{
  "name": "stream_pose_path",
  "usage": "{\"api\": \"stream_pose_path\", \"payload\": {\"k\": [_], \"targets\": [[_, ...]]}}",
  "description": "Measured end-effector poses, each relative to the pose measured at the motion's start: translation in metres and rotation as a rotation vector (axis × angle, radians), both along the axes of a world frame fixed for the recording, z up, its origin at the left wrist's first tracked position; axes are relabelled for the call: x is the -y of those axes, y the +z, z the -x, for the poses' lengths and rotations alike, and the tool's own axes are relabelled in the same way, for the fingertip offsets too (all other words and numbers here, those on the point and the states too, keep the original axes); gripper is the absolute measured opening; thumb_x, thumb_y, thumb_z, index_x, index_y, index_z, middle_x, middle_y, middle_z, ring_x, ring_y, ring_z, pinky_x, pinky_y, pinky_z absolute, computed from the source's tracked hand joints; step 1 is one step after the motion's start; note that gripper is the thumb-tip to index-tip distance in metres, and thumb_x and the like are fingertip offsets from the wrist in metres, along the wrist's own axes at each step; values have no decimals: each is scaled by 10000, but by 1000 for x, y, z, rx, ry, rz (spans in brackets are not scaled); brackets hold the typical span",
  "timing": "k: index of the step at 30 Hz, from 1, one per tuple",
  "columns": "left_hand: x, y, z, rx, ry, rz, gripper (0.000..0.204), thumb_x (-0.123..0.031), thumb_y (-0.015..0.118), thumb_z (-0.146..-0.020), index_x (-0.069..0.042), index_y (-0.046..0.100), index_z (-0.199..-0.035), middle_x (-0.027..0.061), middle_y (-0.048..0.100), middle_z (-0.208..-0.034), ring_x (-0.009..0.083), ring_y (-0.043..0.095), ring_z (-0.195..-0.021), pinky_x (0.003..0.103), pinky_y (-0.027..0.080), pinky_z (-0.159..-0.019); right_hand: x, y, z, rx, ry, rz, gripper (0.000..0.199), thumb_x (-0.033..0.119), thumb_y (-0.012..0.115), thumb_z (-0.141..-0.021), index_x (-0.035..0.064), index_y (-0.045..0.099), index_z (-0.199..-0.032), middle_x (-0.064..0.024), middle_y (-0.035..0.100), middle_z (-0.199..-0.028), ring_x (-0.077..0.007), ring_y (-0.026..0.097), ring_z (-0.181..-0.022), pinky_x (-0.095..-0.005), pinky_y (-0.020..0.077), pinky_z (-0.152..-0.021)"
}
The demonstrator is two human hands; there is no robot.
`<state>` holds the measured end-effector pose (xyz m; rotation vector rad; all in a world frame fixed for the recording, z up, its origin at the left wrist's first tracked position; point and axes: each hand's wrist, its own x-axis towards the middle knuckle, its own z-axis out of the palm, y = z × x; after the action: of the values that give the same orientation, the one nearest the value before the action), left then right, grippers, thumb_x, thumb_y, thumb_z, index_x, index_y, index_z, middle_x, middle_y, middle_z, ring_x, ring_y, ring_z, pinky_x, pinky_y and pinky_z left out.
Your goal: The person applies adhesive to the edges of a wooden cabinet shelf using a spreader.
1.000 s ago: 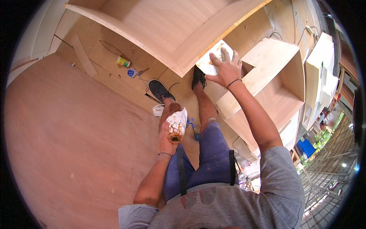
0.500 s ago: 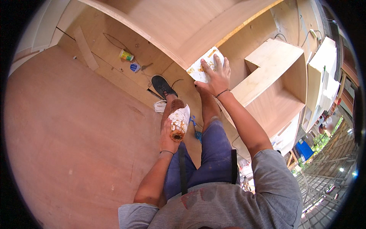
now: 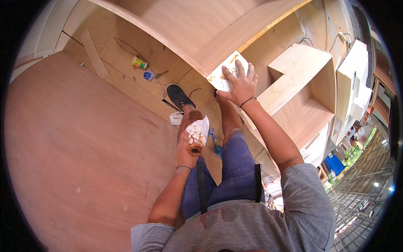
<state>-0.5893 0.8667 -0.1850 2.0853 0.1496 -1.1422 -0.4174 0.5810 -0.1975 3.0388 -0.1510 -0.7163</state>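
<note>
My left hand [image 3: 183,152] is wrapped round a brown ribbed cylinder [image 3: 194,116] with a torn white wrapping. Its near end has a round hole crusted with brown stuff, and brown stains mark the wrapping. Out in front, my right hand [image 3: 242,85] lies with spread fingers on a white surface smeared with brown [image 3: 220,76]. That surface sits at the near end of a long open wooden cabinet [image 3: 180,52]; whether it is a loose piece or part of the cabinet, I cannot tell. The thumb reaches its lower edge.
A large reddish-brown board [image 3: 88,155] fills the left. Right of my arm stands a wooden box frame [image 3: 300,82]. A yellow-green cup [image 3: 139,62], blue-and-white scrap [image 3: 148,75], wood strip [image 3: 93,54] and blue coiled hose [image 3: 218,150] lie on the floor near my feet.
My right hand has shifted very slightly to the right on the white surface. My left hand and the cylinder stay where they were.
</note>
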Motion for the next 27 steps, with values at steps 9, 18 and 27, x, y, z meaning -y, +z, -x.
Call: {"api": "stream_pose_path", "payload": {"k": [9, 18, 27], "targets": [[-2, 0, 3, 98, 34, -18, 911, -140, 845, -691, -33, 375, -1464, 187, 438, -1497, 352, 445, -1374, 389, 364, -1144, -19, 16, 3, -66, -28, -18, 855, 641, 794, -609, 408, 558, -1397, -132, 376, -1548, -527, 254, -1403, -684, 324, -1034], [-3, -1, 2, 20, 49, 0, 945, -171, 842, -679, -48, 344, -1473, 136, 348, -1555, 348, 377, -1402, 396, 341, -1161, -22, -5, 29, 11, -11, -32, 868, 688, 772, -599, 390, 573, -1390, -150, 388, -1522, -544, 286, -1364, -695, 334, -1015], [-4, 0, 1, 86, 17, -19, 925, -170, 837, -692, -52, 368, -1481, 160, 465, -1484, 334, 475, -1355, 382, 390, -1123, -25, 3, 17, -32, -35, -37, 843, 615, 811, -603, 370, 582, -1377, -141, 396, -1527, -548, 259, -1385, -710, 326, -1015]]}}
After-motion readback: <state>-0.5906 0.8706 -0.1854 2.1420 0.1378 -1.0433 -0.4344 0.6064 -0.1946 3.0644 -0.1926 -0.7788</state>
